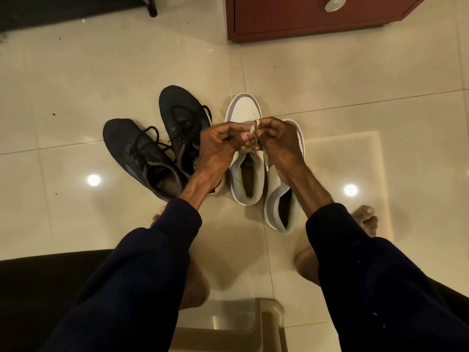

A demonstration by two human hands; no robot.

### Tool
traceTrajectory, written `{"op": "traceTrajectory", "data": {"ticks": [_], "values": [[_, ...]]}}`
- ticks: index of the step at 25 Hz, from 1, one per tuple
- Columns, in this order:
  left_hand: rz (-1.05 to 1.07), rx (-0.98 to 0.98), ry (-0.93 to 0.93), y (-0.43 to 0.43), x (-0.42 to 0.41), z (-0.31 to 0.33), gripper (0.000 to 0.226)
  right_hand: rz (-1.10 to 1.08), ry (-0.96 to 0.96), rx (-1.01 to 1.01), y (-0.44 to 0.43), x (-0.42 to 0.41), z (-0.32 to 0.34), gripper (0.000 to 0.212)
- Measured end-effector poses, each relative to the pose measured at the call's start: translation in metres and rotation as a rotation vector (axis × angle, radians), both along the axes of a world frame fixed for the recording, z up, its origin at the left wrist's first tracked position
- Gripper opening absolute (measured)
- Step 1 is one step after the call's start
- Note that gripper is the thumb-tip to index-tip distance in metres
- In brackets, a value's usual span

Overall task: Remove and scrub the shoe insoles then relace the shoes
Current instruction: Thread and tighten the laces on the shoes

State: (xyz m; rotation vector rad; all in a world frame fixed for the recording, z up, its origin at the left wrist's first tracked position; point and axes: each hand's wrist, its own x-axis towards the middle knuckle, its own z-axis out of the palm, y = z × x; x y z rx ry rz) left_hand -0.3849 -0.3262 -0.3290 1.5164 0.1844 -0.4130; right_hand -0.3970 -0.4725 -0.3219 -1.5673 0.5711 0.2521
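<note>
Two white high-top shoes stand side by side on the tiled floor: one white shoe (245,110) points away from me, and a second white shoe (278,199) lies to its right, partly hidden by my right forearm. Above the first shoe, my left hand (218,143) and my right hand (278,141) meet, and both pinch its white lace (252,129), which loops over a finger. Two dark lace-up shoes (137,156) (181,110) sit to the left, laces loose.
A red-brown wooden cabinet (291,19) with a round metal knob stands at the back right. A beige plastic stool (253,326) is under me between my knees. My bare feet rest on the glossy floor either side. A dark furniture leg (151,6) stands at the back left.
</note>
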Motion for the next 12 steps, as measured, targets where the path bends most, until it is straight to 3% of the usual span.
{"op": "traceTrajectory", "data": {"ticks": [1,5,8,12], "values": [[0.02,-0.009,0.03,0.001,0.0,-0.001,0.015,-0.016,-0.008,-0.034,-0.001,0.0,-0.002,0.014],[0.089,0.017,0.085,0.001,0.004,-0.009,0.024,-0.046,-0.01,-0.125,0.0,-0.003,-0.005,0.03],[0.078,0.053,0.102,-0.001,0.003,-0.011,0.032,-0.01,-0.072,-0.176,0.004,-0.006,-0.006,0.021],[0.011,0.069,0.012,-0.002,0.002,-0.012,0.017,0.045,-0.105,-0.211,0.006,-0.005,-0.003,0.028]]}}
